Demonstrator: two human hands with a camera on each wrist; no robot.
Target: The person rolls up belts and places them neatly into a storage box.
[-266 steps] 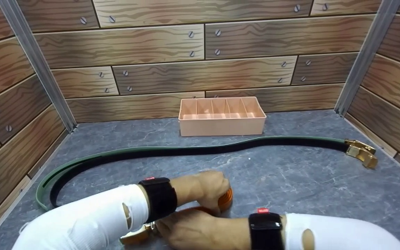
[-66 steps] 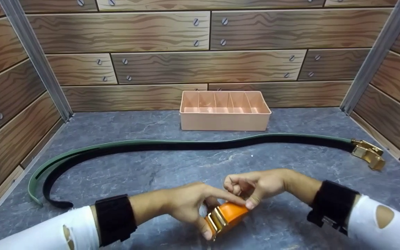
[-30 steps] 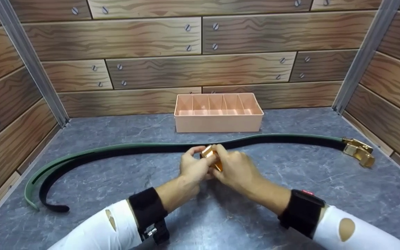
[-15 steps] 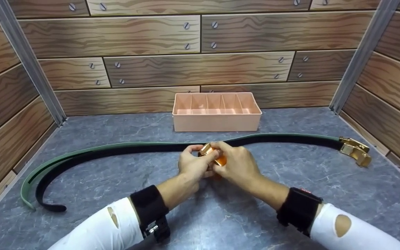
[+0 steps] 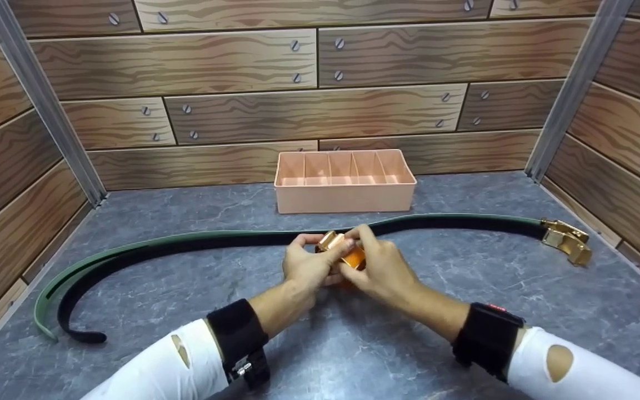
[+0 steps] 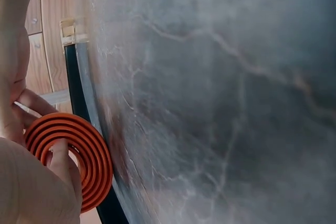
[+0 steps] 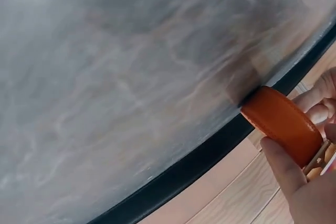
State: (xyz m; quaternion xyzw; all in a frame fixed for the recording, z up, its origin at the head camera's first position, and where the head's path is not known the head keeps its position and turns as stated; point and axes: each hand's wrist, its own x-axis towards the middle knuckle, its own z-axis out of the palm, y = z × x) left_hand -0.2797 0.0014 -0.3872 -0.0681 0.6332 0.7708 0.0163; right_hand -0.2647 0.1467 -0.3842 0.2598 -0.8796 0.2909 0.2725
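Note:
Both hands hold an orange belt (image 5: 355, 258), rolled into a tight coil with a shiny gold buckle (image 5: 331, 240) on its outside. My left hand (image 5: 300, 273) grips it from the left, thumb beside the buckle. In the left wrist view the coil's rings (image 6: 97, 166) face the camera, and a left-hand finger reaches into the centre hole. My right hand (image 5: 385, 269) holds the coil from the right with thumb and fingers. The right wrist view shows the smooth outer band (image 7: 283, 124) with a right finger along it. The hands partly hide the coil.
Behind the hands, a green and black belt (image 5: 231, 239) stretches across the grey marbled table, its left end curled back. Its gold buckle (image 5: 570, 241) lies far right. A pink divided box (image 5: 348, 199) stands at the back, before wood-patterned walls (image 5: 242, 61).
The orange belt, earlier rolled near the front, has moved away from the body to the middle. Lately the right fingers have shifted slightly, showing more orange band. The other belt stays put.

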